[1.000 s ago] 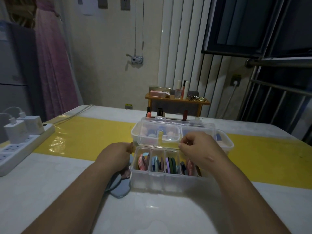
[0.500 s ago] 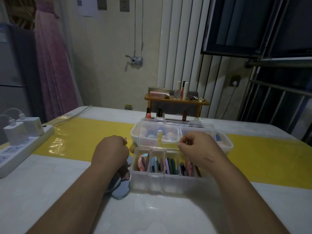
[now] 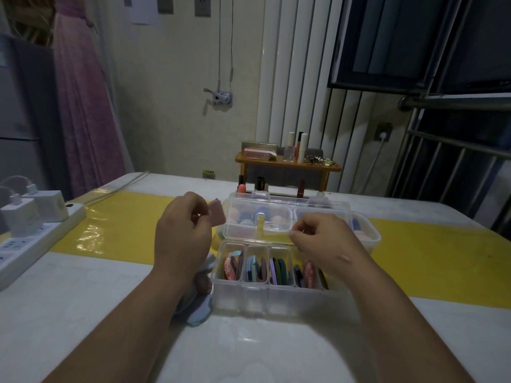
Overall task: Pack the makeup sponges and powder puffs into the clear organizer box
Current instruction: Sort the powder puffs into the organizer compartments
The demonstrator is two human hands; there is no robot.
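The room is dim, and in front of me is a white table (image 3: 83, 313) crossed by a glossy yellow strip (image 3: 124, 222). A white power strip with chargers (image 3: 36, 233) lies at its left edge.

My left hand (image 3: 182, 233) is raised just left of the box and pinches a flat pink powder puff (image 3: 217, 217) between thumb and fingers. My right hand (image 3: 323, 244) is curled at the front lip of the clear lidded upper tray (image 3: 370, 239). I cannot tell whether those fingers actually grip the lip.

The risks, as I judge them:
- The pinch on the pink puff is light, so it could slip as I bring it over.
- The slots look crowded, so pushing it in could buckle the puffs beside it.
- The light box could skid if my right hand isn't steadying it.
- My left forearm is over the pale blue puffs (image 3: 197, 310) lying against the box, and could sweep them aside.

The clear compartmented organizer box (image 3: 243, 297) holds flat puffs on edge in four slots: pink, blue, purple and green, then dark blue with pink. Rounded pink and blue sponges show through the upper tray.
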